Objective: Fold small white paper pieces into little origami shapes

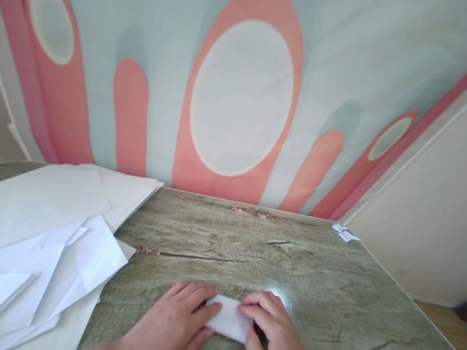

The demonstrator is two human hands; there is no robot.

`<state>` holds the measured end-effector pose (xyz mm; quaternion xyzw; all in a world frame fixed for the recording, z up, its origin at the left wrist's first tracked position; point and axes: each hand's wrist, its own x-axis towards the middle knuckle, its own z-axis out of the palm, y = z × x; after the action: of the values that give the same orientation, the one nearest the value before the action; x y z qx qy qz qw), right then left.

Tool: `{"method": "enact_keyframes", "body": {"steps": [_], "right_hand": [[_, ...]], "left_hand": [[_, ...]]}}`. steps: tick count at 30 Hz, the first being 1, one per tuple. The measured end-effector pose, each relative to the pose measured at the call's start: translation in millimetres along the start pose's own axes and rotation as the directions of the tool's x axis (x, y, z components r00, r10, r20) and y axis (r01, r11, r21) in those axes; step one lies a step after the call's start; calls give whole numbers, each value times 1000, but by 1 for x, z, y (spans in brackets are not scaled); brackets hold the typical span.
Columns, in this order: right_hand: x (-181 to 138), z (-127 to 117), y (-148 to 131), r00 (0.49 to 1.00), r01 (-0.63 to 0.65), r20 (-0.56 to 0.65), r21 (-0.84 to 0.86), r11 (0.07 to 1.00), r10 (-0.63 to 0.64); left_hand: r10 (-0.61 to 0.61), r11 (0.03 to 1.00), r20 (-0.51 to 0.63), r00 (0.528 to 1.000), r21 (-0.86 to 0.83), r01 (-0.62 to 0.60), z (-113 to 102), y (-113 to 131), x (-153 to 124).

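A small folded piece of white paper [228,317] lies on the wood-patterned table near its front edge. My left hand [182,319] holds its left end, thumb at the lower edge and fingers over the top. On the opposite end, my right hand [269,330] grips the paper between thumb and curled fingers. The middle of the paper shows between both hands, while its two ends are partly hidden under my fingers.
Large white sheets [65,188] are stacked at the table's left, with several loose and folded papers [72,269] on top. Small folded paper pieces [344,232] sit at the far right corner. A patterned backdrop [169,76] rises behind the table [217,235].
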<state>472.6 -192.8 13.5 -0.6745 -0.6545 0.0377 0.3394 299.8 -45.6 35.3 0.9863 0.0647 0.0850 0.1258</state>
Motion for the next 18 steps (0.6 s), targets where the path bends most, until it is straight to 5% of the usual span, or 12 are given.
{"method": "enact_keyframes", "body": {"steps": [10, 18], "right_hand": [[-9, 15, -4, 973, 214, 4, -397, 892, -232], [-14, 25, -1, 937, 271, -50, -521, 809, -346]], "left_hand": [[88, 986, 28, 996, 138, -91, 4, 3, -1], [191, 967, 8, 982, 169, -189, 11, 0, -8]]}}
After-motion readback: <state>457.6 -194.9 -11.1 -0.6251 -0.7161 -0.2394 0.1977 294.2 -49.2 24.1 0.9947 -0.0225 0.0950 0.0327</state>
